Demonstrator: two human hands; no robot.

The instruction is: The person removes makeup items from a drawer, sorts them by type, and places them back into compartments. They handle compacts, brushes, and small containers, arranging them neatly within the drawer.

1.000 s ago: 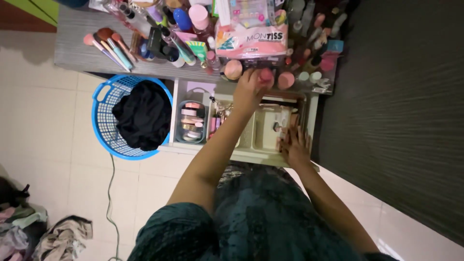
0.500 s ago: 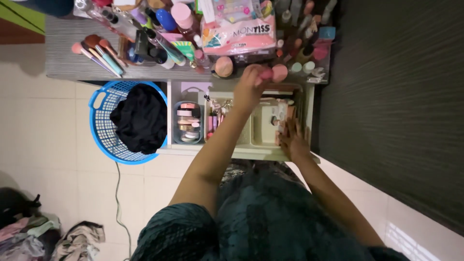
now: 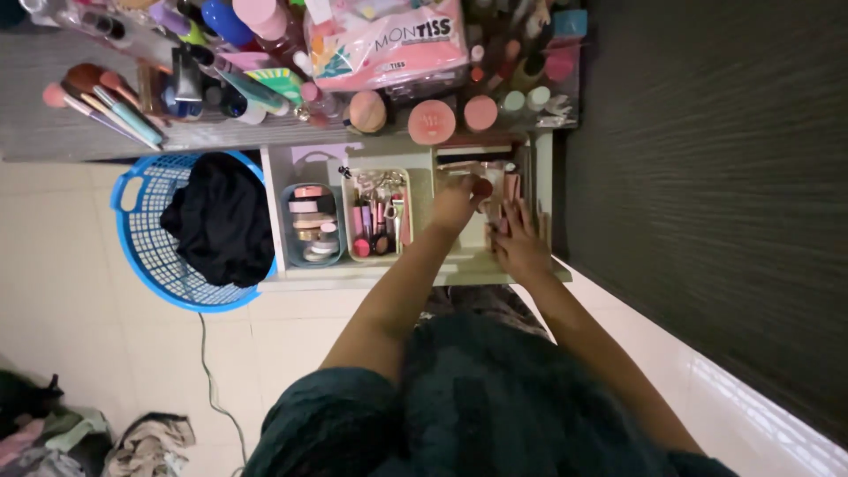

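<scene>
My left hand reaches into the open white drawer and is shut on a small round pink-red container, held over the drawer's right cream tray. My right hand lies flat with fingers spread on upright pink packets at the drawer's right end, gripping nothing. Left of my hands in the drawer are a cream tray of lipsticks and small tools and a grey-blue tray of round compacts. Two round pink compacts stand on the tabletop edge just above the drawer.
The grey tabletop is crowded with makeup brushes, bottles and a pink pouch. A blue laundry basket with black cloth stands left of the drawer. A dark panel runs along the right. Clothes and a cable lie on the floor.
My left hand took a round pink container from the tabletop edge and brought it down into the drawer. My right hand stayed on the drawer's right end. The view shifted right.
</scene>
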